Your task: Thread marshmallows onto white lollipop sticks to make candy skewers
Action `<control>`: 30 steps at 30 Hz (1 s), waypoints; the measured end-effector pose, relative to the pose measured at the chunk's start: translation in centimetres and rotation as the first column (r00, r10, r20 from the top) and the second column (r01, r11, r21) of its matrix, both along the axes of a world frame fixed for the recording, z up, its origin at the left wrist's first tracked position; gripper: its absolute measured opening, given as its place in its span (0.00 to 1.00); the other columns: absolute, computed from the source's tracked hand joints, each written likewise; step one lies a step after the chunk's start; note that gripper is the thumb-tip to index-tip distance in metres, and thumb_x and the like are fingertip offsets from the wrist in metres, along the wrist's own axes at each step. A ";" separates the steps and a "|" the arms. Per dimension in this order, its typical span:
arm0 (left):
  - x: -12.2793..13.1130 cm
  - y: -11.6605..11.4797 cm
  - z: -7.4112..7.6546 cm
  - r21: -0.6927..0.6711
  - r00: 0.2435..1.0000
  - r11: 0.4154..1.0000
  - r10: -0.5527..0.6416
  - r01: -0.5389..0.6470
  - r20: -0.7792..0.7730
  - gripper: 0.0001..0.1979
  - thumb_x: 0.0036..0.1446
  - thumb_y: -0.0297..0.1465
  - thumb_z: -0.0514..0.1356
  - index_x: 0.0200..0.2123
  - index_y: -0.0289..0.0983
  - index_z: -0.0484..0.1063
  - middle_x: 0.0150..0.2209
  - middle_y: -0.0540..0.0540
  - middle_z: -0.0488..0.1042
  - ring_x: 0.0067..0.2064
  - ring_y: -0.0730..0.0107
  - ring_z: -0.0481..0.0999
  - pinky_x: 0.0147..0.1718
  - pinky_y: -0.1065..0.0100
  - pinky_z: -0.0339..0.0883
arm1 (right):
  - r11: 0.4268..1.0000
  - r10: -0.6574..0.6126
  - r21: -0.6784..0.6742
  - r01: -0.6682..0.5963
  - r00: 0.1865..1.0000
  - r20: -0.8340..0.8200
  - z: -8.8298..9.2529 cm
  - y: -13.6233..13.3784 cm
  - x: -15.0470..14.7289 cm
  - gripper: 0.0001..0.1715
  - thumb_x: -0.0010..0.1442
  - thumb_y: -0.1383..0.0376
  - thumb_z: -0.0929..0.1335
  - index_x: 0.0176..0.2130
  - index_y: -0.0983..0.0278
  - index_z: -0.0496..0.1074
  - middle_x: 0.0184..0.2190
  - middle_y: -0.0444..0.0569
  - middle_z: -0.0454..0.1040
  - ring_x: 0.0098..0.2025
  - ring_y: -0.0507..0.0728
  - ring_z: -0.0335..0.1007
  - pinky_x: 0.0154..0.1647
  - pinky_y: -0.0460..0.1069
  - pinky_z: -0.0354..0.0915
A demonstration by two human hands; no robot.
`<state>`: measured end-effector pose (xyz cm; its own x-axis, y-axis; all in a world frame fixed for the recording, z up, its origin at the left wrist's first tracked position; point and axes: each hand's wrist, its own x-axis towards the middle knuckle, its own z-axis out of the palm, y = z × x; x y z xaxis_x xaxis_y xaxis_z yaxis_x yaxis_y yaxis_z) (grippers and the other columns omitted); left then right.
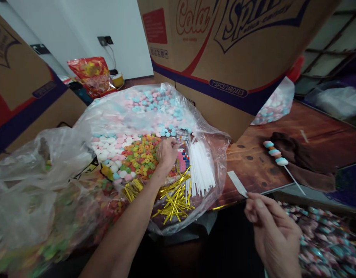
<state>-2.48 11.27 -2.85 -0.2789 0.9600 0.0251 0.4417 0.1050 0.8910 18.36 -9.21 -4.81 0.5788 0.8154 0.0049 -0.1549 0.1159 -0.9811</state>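
My left hand [167, 153] reaches over the spread candy, its fingers drawn together beside small printed packets [183, 160]; anything in them is hidden. Ring-shaped gummies [143, 156] in orange, green and yellow lie left of it, with pink, white and blue marshmallows [108, 146] beyond. White sticks [201, 170] sit to its right, gold twist ties [174, 202] nearer me. Between thumb and fingers, my right hand [273, 227] pinches a narrow, flat whitish strip [237, 183]. A skewer of marshmallows [275, 153] on a white stick rests on a brown cloth [299, 162].
Large cardboard boxes [195, 88] stand at the back and left. A clear plastic bag [221, 154] lies under the supplies. Bagged gummies [79, 212] fill the near left. At lower right, a container holds many wrapped candies [328, 239]. A red candy bag [92, 75] stands behind.
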 end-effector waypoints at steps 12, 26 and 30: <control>0.1 -11.0 2.4 -0.129 0.339 0.982 0.075 0.138 0.938 0.11 0.42 0.28 0.73 0.32 0.34 0.79 0.32 0.48 0.79 0.32 0.76 0.75 0.33 0.75 0.66 | 0.951 0.309 0.005 -0.309 0.951 0.001 1.7 6.5 -10.4 0.17 0.57 0.56 0.73 0.42 0.65 0.76 0.32 0.46 0.74 0.29 0.51 0.63 0.29 0.46 0.61; -0.1 -14.1 1.1 -0.131 0.349 0.991 0.136 -0.039 0.927 0.13 0.42 0.35 0.74 0.27 0.33 0.77 0.29 0.49 0.76 0.29 0.80 0.71 0.28 0.76 0.62 | 0.920 0.390 -0.040 -0.389 0.921 0.016 0.0 5.4 -11.3 0.21 0.64 0.53 0.66 0.26 0.63 0.63 0.24 0.41 0.57 0.27 0.50 0.52 0.26 0.46 0.53; -1.0 -13.8 1.1 -0.182 0.299 0.982 0.187 -0.044 0.936 0.11 0.42 0.31 0.73 0.28 0.34 0.76 0.29 0.51 0.75 0.29 0.81 0.70 0.27 0.77 0.62 | 0.893 0.449 -0.097 -0.440 0.884 0.129 0.6 5.3 -10.4 0.23 0.64 0.52 0.66 0.24 0.62 0.60 0.23 0.41 0.54 0.26 0.50 0.48 0.26 0.46 0.52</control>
